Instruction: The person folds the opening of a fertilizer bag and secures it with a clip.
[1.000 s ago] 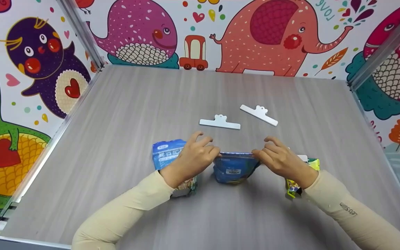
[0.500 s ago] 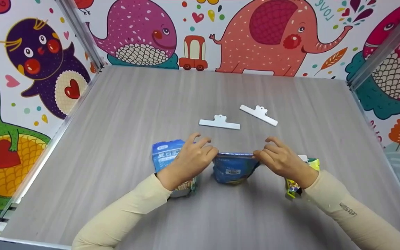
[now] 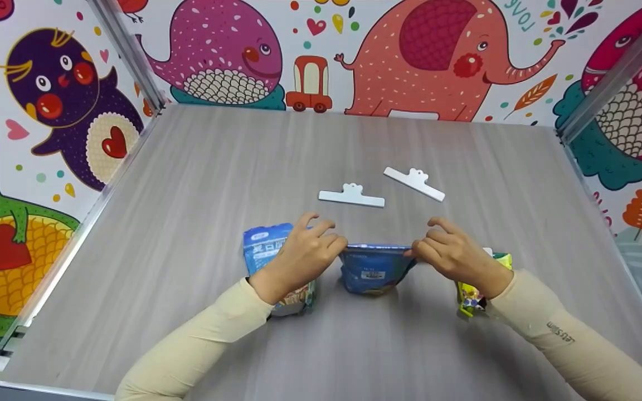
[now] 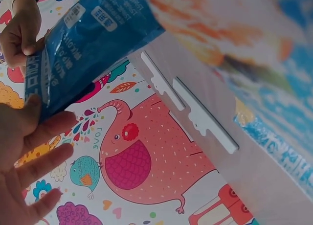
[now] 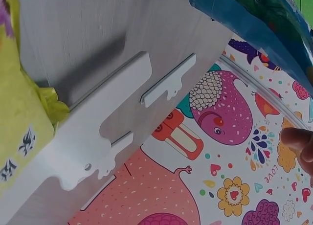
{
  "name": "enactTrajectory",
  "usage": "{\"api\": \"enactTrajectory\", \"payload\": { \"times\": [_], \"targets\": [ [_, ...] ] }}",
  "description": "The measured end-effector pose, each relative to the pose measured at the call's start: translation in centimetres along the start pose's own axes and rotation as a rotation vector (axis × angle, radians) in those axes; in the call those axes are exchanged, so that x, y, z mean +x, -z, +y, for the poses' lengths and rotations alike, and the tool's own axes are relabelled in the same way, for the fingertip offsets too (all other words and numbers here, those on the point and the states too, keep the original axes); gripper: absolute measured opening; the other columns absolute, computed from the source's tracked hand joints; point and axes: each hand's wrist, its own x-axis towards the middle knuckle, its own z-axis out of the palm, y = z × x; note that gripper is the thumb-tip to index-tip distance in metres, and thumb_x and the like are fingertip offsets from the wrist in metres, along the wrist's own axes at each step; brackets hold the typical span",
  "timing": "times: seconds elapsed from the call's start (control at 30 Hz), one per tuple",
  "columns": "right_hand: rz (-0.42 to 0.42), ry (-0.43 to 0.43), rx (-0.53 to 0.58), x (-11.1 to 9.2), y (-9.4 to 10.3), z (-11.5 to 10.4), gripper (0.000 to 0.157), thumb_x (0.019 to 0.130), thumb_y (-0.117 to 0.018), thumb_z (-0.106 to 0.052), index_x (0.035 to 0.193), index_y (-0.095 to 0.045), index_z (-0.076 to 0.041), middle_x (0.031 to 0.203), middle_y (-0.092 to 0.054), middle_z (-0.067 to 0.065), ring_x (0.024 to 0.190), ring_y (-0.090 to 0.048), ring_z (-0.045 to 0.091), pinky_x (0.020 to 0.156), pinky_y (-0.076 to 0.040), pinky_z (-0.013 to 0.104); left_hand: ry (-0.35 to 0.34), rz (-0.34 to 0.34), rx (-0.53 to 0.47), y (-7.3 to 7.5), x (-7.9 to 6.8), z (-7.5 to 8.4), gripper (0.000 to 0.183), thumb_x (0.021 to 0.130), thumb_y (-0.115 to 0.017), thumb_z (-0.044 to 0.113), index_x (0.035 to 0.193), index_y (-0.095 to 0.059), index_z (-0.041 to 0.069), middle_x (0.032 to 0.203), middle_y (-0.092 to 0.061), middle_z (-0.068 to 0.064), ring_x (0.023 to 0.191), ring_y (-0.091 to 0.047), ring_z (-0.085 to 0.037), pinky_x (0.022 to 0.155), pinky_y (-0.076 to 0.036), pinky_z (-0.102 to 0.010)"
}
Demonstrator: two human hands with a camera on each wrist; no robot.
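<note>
In the head view a blue snack pouch stands on the table between both hands, with its top edge stretched straight across. My left hand pinches the left top corner, its other fingers lifted. The opposite corner is pinched by my right hand. In the left wrist view the blue pouch shows white print and a barcode label. Two white bar clips, a nearer one and a tilted one, lie beyond the hands.
Another blue pouch sits partly behind the left forearm. A yellow bag is half hidden by the right wrist; in the right wrist view a white clip sits at its edge. Printed walls enclose the table.
My left hand has shifted slightly left and my right hand slightly right, so the pouch's top edge shows a little wider. Both hands keep their pinch on it.
</note>
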Motion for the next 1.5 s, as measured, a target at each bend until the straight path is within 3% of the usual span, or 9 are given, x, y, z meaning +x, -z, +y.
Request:
{"api": "enactTrajectory", "payload": {
  "times": [0.23,0.53,0.77,1.1,1.5],
  "targets": [
    [0.011,0.018,0.010,0.0,0.0,0.3,0.031,0.102,-0.055,-0.024,0.080,-0.056,-0.003,0.064,-0.052,0.004,0.053,-0.050,0.016,0.070,-0.055,0.042,0.012,0.026,-0.011,-0.1,-0.2,0.1,0.013,0.088,-0.075,0.018,0.082,-0.067,0.011,0.078,-0.074,0.002,0.088,-0.069,-0.019,0.086,-0.050,-0.045],
    [0.031,0.058,-0.013,0.0,0.0,1.2,0.033,0.103,-0.055,-0.027,0.080,-0.057,-0.004,0.061,-0.048,0.003,0.053,-0.044,0.018,0.063,-0.049,0.039,0.023,0.027,-0.044,-0.3,-0.1,0.2,0.010,0.086,-0.076,0.006,0.083,-0.068,0.011,0.080,-0.073,0.001,0.089,-0.069,-0.020,0.085,-0.051,-0.046],
    [-0.040,0.099,0.019,0.3,0.4,1.9,0.031,0.104,-0.052,-0.028,0.085,-0.059,-0.005,0.064,-0.049,0.002,0.058,-0.046,0.019,0.066,-0.047,0.037,0.042,-0.019,-0.034,0.1,0.1,0.3,0.011,0.086,-0.074,0.003,0.085,-0.070,0.013,0.082,-0.074,0.001,0.091,-0.069,-0.020,0.088,-0.050,-0.046],
    [-0.183,0.095,0.033,0.5,1.3,2.0,0.032,0.106,-0.047,-0.032,0.089,-0.058,-0.007,0.068,-0.052,0.003,0.064,-0.050,0.019,0.071,-0.045,0.036,0.036,-0.005,-0.006,-0.2,-0.1,0.5,0.013,0.086,-0.074,0.002,0.084,-0.068,0.013,0.080,-0.073,0.001,0.089,-0.068,-0.019,0.088,-0.049,-0.045],
    [-0.191,0.075,0.070,0.4,1.5,1.9,0.031,0.106,-0.048,-0.031,0.094,-0.061,-0.006,0.071,-0.055,0.003,0.066,-0.051,0.019,0.072,-0.045,0.035,0.034,-0.030,-0.048,0.0,-0.2,0.2,0.010,0.087,-0.075,0.004,0.087,-0.069,0.012,0.083,-0.074,0.001,0.091,-0.069,-0.020,0.088,-0.051,-0.046]
  ]
}}
